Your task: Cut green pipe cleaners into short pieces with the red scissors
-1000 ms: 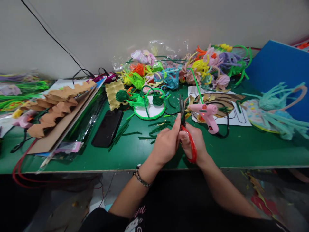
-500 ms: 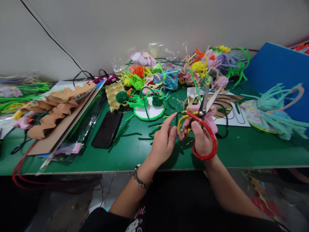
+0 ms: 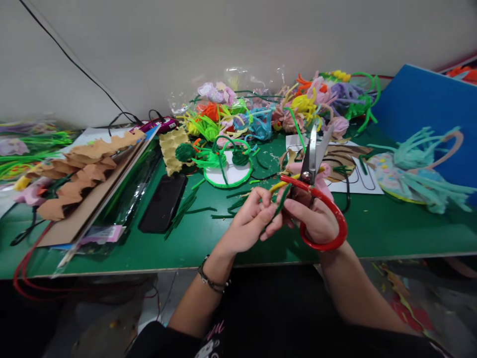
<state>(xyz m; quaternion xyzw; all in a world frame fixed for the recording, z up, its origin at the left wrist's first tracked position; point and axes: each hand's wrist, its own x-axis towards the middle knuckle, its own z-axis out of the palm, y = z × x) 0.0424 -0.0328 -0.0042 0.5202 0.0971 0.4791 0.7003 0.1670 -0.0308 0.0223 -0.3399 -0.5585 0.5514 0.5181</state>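
Between the closely curled thumb and fingers of the left hand (image 3: 249,223), a short, dark green, fuzzy strip (image 3: 282,203) is being pinched, slanting toward 1 o'clock. At 3 o'clock from it, metal scissors with 1 red and 1 yellow handle (image 3: 306,177) are being held in the half-curled right hand (image 3: 318,219). Farther off, a flat black phone (image 3: 163,204) is being supported by the smooth green table (image 3: 208,243) at 9 o'clock; a pink plastic glue gun (image 3: 326,188) is being partly hidden by the scissors.
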